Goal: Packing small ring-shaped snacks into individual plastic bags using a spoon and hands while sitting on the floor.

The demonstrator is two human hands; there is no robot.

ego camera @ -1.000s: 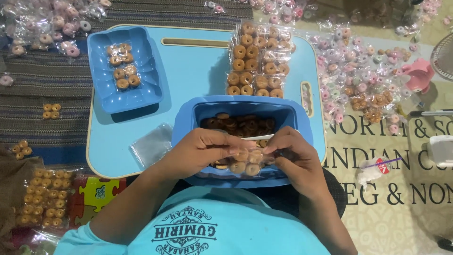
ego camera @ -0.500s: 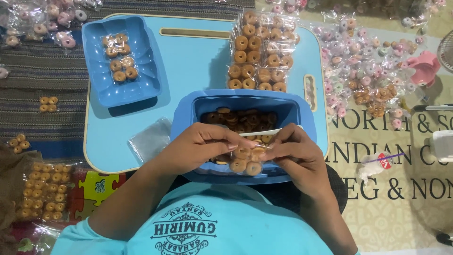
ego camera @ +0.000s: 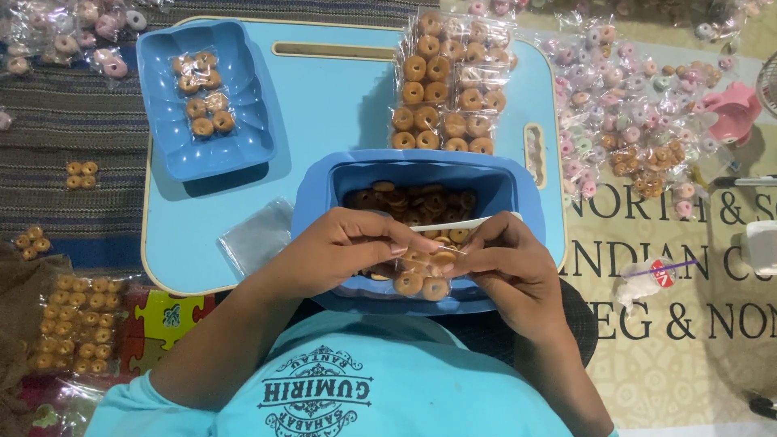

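Observation:
My left hand (ego camera: 344,247) and my right hand (ego camera: 506,263) meet over the near rim of a deep blue tub (ego camera: 324,190) that holds loose brown ring cookies (ego camera: 413,201). Between the fingertips of both hands is a small clear packet of ring cookies (ego camera: 421,273), with several tan rings showing through the plastic. Both hands pinch the packet's top edge. A thin white stick (ego camera: 453,225) lies across the tub just behind my fingers.
The tub rests on a light blue lap table (ego camera: 324,105). A shallow blue tray (ego camera: 162,81) with filled packets stands at its back left, stacked cookie packets (ego camera: 445,89) at the back middle, empty clear bags (ego camera: 255,235) left of the tub. Pink and brown packets (ego camera: 623,105) cover the floor.
Both hands stay at the tub's near rim with the packet. The fingers have shifted slightly along its top edge; the view has tilted a little.

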